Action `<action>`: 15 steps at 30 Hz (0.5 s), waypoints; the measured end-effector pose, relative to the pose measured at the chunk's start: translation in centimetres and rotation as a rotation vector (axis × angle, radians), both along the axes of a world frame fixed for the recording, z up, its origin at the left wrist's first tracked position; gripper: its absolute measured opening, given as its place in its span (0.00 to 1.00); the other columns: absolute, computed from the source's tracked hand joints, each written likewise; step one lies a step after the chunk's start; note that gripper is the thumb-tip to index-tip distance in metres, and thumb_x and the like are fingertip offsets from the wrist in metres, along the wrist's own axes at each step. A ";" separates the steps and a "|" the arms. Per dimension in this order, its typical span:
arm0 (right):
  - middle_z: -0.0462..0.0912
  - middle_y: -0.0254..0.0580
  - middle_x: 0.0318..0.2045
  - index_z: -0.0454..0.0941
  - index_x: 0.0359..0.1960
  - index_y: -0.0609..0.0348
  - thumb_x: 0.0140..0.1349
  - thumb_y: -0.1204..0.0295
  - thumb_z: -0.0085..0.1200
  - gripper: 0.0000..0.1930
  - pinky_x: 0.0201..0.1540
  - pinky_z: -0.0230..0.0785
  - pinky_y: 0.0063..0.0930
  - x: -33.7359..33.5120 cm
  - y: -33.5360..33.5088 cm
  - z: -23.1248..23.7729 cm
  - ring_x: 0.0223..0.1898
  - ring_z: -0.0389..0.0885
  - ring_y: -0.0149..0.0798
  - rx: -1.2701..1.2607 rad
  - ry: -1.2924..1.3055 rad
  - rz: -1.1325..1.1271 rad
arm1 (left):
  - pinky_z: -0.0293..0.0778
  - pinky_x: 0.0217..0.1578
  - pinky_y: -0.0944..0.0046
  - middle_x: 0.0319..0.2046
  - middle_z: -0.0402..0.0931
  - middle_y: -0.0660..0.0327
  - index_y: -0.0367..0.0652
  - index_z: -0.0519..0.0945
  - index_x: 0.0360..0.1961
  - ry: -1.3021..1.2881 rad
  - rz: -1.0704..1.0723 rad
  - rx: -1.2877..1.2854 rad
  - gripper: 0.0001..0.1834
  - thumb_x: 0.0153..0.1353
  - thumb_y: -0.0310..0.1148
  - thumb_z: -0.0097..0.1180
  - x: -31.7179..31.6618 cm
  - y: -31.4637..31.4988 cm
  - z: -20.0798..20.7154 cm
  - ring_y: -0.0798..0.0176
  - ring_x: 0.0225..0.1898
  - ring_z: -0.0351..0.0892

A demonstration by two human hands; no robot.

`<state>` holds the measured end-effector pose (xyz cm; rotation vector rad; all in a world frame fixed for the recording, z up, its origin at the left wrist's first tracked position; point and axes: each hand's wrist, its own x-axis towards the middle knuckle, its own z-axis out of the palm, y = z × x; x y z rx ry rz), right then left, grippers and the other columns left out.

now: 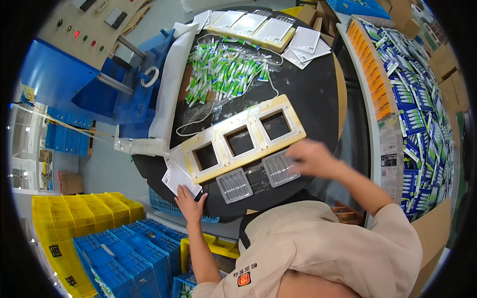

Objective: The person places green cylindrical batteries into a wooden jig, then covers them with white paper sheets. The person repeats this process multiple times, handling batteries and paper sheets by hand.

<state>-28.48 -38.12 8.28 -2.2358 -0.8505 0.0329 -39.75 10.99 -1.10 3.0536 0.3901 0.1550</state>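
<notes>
My left hand [189, 202] lies with fingers spread on the edge of some white cards [175, 180], left of a pale yellow frame [238, 116] with three square openings. Dark tabletop shows through the openings. Along the frame's near side lie two clear ribbed plastic blister trays, a left tray [234, 186] and a right tray [279, 170]. Over the right tray's right edge is my right hand [315, 159], fingers bent and slightly blurred. Whether they grip the tray is hidden.
Beyond the frame lies a heap of small green-and-white tubes [228, 69]. A second frame [253, 30] bearing white cards stands at the far edge. A blue press machine [134, 94] is at left, stacked crates [84, 213] lower left, a bin of blue packs [412, 114] right.
</notes>
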 end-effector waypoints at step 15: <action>0.84 0.52 0.30 0.85 0.27 0.61 0.53 0.66 0.63 0.09 0.39 0.77 0.50 0.0 6.1 -5.8 0.38 0.84 0.57 -0.415 0.149 0.412 | 0.76 0.32 0.49 0.27 0.80 0.57 0.46 0.82 0.27 0.366 -0.827 -0.336 0.10 0.54 0.39 0.69 2.9 -10.9 4.9 0.49 0.31 0.82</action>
